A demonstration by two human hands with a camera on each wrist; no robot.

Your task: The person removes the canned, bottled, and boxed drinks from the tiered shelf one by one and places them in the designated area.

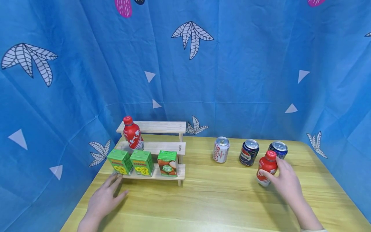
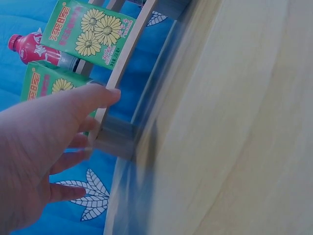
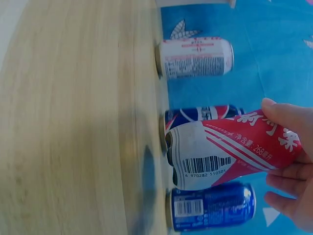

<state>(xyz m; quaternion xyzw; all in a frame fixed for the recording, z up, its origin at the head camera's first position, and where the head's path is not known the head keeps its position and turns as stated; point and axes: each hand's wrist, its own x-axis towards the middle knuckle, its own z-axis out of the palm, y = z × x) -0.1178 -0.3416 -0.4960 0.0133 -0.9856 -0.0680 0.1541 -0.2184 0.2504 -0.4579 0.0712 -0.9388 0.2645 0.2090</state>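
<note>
My right hand [image 1: 287, 180] grips a red bottle [image 1: 266, 169] with a white lower part. In the right wrist view the bottle [image 3: 225, 152] is tilted, its base off the table, with thumb and fingers around its upper part. My left hand [image 1: 104, 198] is at the front left corner of a small wooden tiered shelf [image 1: 165, 175], fingers loosely spread, fingertips right at the bottom tier's edge. On that tier stand two green cartons with yellow flowers [image 1: 119, 161] [image 1: 142, 163] and a green-brown carton [image 1: 168, 164]. Another red bottle [image 1: 133, 135] stands on the middle tier.
A white Coca-Cola can [image 1: 221, 149], a dark blue Pepsi can [image 1: 249, 152] and another blue can [image 1: 279, 147] stand in a row at the back right of the wooden table [image 1: 208, 199]. The last is partly behind the held bottle. Blue patterned cloth [image 1: 246, 64] hangs behind and beside the table.
</note>
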